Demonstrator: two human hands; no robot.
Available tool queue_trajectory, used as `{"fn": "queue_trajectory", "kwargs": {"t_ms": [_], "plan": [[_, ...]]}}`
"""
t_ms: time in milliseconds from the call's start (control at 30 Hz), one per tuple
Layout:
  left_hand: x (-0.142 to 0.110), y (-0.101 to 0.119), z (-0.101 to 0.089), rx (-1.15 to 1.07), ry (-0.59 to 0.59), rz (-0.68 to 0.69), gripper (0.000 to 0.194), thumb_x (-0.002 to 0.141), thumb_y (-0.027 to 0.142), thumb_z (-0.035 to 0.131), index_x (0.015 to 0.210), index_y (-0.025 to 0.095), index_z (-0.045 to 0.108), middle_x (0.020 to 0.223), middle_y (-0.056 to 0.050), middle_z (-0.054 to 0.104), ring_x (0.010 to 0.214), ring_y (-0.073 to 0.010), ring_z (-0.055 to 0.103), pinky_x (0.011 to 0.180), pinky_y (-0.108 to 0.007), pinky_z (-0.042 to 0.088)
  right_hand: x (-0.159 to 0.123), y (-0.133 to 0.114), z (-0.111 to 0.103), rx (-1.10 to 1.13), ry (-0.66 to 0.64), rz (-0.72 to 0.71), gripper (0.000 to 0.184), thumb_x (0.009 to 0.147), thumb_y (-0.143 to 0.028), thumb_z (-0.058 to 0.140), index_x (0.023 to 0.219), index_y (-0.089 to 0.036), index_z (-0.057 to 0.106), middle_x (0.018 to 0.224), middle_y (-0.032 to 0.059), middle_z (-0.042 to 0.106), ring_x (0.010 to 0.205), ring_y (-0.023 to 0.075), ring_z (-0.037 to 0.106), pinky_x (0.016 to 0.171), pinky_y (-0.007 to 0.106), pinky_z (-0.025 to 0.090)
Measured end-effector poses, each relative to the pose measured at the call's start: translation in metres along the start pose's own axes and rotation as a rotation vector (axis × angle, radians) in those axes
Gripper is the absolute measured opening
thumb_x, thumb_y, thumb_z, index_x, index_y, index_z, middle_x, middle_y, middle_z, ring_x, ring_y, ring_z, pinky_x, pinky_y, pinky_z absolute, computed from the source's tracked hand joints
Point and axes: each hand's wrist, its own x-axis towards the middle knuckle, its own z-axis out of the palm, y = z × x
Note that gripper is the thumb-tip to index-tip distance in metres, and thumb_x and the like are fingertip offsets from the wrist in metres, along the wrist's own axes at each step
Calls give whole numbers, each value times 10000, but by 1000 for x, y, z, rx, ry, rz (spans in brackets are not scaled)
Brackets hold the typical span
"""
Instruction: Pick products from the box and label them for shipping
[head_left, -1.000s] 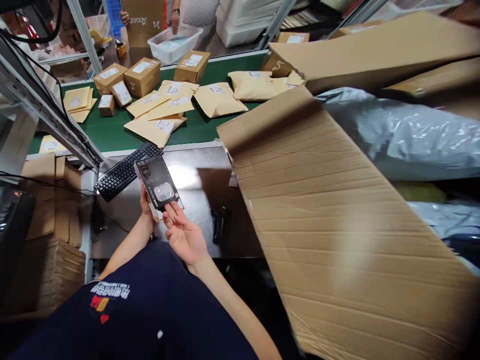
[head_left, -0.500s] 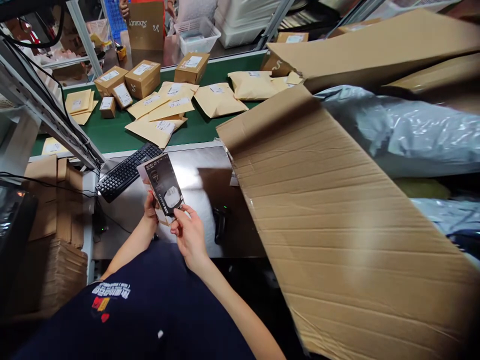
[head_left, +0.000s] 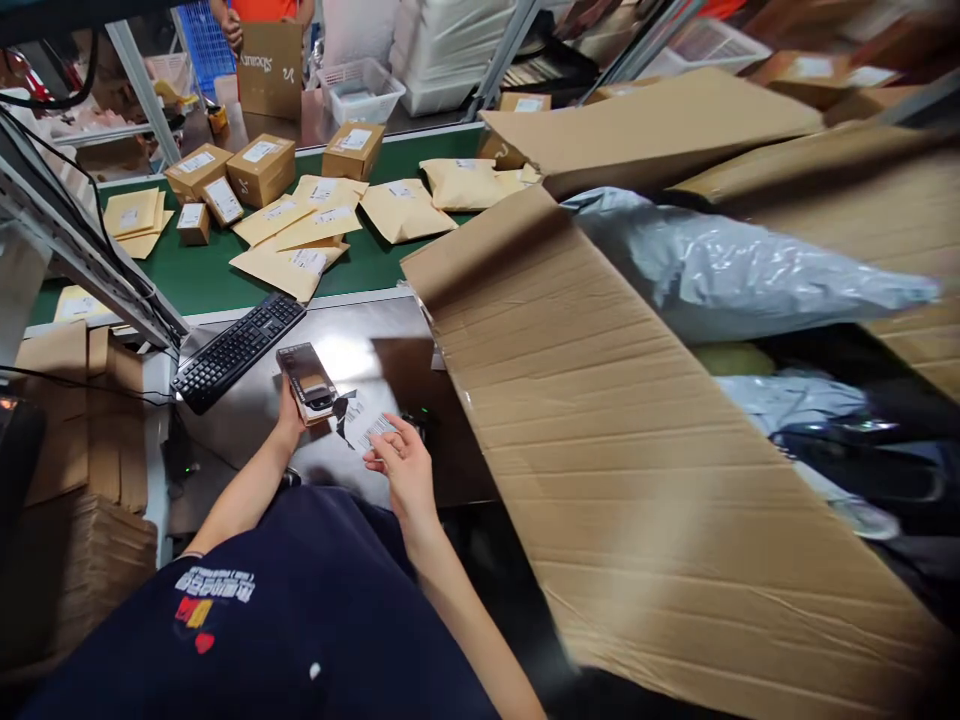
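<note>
My left hand [head_left: 289, 412] grips a small dark retail box [head_left: 304, 372] by its lower left side, above the metal worktop. A product picture and small print show on its face. Between the thumb and fingers of my right hand [head_left: 403, 462] is a white barcode label [head_left: 367, 424] with ragged black patches at its left end. That end lies right beside the box's lower right edge; whether the two touch, I cannot tell. A black keyboard [head_left: 238, 350] rests on the worktop beyond my left hand.
Cardboard boxes [head_left: 260, 170] and padded envelopes [head_left: 289, 265] lie on a green conveyor [head_left: 202, 262]. To my right, a large carton's flap [head_left: 600, 430] slopes up beside grey plastic bags [head_left: 720, 265]. Across the conveyor a person holds a brown carton [head_left: 270, 75]. Folded cardboard [head_left: 112, 540] stands at left.
My right hand has moved away from the box's face and now holds the label out to the right. The box has turned and dropped slightly in my left hand. The view has shifted right.
</note>
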Motion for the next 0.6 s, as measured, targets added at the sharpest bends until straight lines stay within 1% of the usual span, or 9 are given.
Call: {"fn": "queue_trajectory", "kwargs": {"t_ms": [100, 167, 233, 300, 367, 433, 467, 533, 600], "plan": [[-4, -6, -8, 160, 175, 115, 279, 909, 423, 690, 962, 152, 649, 892, -72, 724, 1005, -223, 700, 947, -341, 536, 2, -2, -4, -98, -3, -71, 628, 682, -395, 844, 1242, -239, 607, 789, -69, 596, 556, 124, 647, 496, 254, 548], [-13, 1, -11, 183, 187, 215, 176, 862, 248, 736, 998, 197, 637, 977, -26, 717, 1105, -169, 666, 992, -267, 491, 3, -3, -5, -162, -19, -125, 575, 718, -418, 811, 1232, -241, 622, 830, -63, 576, 539, 110, 630, 500, 262, 541], [-28, 14, -10, 280, 93, 306, 162, 841, 187, 745, 974, 225, 660, 968, 4, 706, 1061, -144, 661, 965, -233, 488, 6, -3, -6, -263, -18, -220, 523, 776, -425, 767, 1248, -239, 638, 855, -48, 584, 537, 100, 607, 527, 272, 532], [-46, 26, -7, 407, -52, 348, 86, 835, 241, 773, 836, 209, 693, 835, -2, 688, 883, -158, 663, 853, -243, 520, 10, -2, -7, -419, 11, -361, 486, 823, -409, 733, 1273, -243, 652, 878, -17, 637, 580, 116, 605, 604, 304, 542], [-67, 33, -2, 517, -213, 318, 188, 799, 321, 823, 738, 183, 710, 726, -19, 669, 730, -163, 630, 720, -253, 523, 13, 0, -7, -581, 26, -510, 401, 848, -378, 718, 1227, -251, 691, 911, 29, 705, 691, 166, 649, 740, 363, 558], [-86, 34, 2, 540, -330, 259, 227, 731, 343, 884, 784, 174, 743, 732, -27, 688, 696, -163, 623, 661, -253, 516, 14, 3, -4, -697, -42, -612, 234, 849, -352, 720, 1065, -266, 750, 919, 66, 746, 826, 225, 685, 877, 430, 544], [-94, 33, 4, 526, -375, 240, 257, 704, 345, 905, 828, 178, 753, 759, -24, 698, 706, -160, 625, 660, -251, 518, 14, 5, -2, -727, -102, -635, 152, 847, -343, 722, 977, -276, 764, 913, 76, 755, 877, 247, 691, 922, 456, 530], [-105, 31, 4, 429, -396, 236, 327, 653, 358, 941, 858, 194, 746, 790, -5, 695, 712, -147, 617, 668, -250, 523, 12, 9, 4, -737, -224, -640, 58, 838, -333, 731, 858, -290, 765, 896, 82, 762, 920, 266, 690, 966, 486, 512], [-110, 29, 0, 329, -393, 263, 377, 613, 402, 965, 828, 197, 733, 783, 7, 676, 696, -136, 598, 668, -258, 518, 8, 13, 10, -661, -293, -612, 72, 832, -335, 743, 885, -291, 762, 938, 81, 764, 960, 266, 687, 993, 494, 507]]}}
